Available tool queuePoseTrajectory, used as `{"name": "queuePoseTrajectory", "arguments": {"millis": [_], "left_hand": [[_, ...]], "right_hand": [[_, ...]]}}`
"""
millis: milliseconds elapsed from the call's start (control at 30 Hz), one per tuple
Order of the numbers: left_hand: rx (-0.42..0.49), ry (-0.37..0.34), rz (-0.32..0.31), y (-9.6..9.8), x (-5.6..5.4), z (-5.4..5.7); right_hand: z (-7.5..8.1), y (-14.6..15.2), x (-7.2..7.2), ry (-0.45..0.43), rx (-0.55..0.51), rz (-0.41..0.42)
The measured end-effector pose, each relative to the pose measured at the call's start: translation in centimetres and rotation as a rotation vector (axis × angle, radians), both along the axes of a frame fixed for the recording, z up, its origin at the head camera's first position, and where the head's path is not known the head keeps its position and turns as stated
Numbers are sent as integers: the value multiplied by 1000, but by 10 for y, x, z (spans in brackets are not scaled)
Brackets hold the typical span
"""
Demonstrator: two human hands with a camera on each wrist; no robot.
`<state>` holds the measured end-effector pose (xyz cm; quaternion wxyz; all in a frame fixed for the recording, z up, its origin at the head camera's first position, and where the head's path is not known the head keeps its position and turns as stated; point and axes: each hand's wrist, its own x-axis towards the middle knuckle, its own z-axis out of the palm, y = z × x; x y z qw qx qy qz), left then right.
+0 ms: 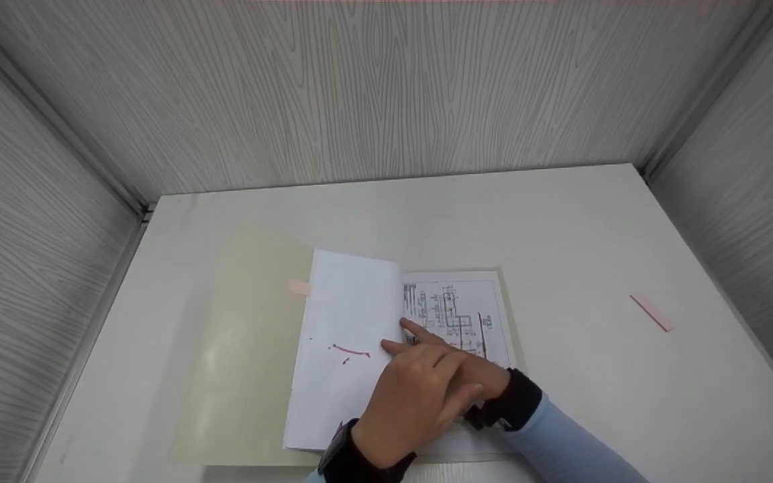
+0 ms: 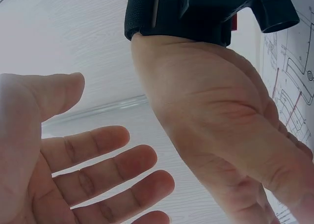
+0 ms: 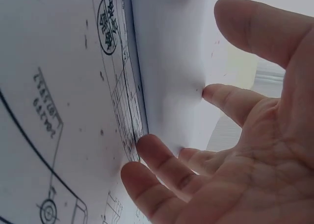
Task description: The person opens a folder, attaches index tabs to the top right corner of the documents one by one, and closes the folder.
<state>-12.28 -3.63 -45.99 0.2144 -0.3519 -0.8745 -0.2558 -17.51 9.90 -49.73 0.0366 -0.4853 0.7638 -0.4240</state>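
Head view. One pale green folder (image 1: pixel 245 349) of drawings, lying open on a white table (image 1: pixel 574 235), beneath and ahead of both hands. Blank-sided sheet (image 1: pixel 349 302), red marks, folded over towards the left; pink tab (image 1: pixel 299 288) projecting from its left edge. Technical drawing (image 1: pixel 453 315), exposed at right of the fold. Right hand (image 1: pixel 484 373), blue-sleeved, reaching across the drawing; two fingertips at the sheet's folded edge. Left hand (image 1: pixel 413 396), crossing over the right, above the folder's lower middle. Black wristbands on both wrists. One pink strip (image 1: pixel 651 313), lying well apart at right. Wood-grain panels behind and at the sides.

Left wrist view. Left hand: fingers apart, slightly bent, gripping nothing; right hand and its band beside it, drawing beyond.

Right wrist view. Right hand: fingers spread and extended, thumb apart, gripping nothing; fingertips against paper along the fold, between sheet and drawing.
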Motion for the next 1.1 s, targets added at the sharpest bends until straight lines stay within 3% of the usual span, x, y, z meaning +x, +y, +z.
{"name": "queuePoseTrajectory", "arguments": {"millis": [67,200,400,533,667,800,900,1100], "left_hand": [[-5,-2,6,0,0,0],[-18,6,15,-1,-1,-1],[-29,-4,17,-2,-2,-1],[-30,-10,20,-3,-3,0],[-28,0,25,-3,-7,-3],[-24,-11,46,-4,-11,-8],[-12,-48,66,-5,-14,-11],[-46,-110,103,-6,-16,-13]], "right_hand": [[5,-2,2,-25,-8,12],[14,-5,5,-162,-4,18],[18,-12,8,-273,28,-35],[18,-13,7,-178,82,-53],[5,-6,0,29,68,-8],[-13,9,-11,21,14,68],[-16,20,-17,-74,107,38],[1,45,-35,-311,396,-175]]}}
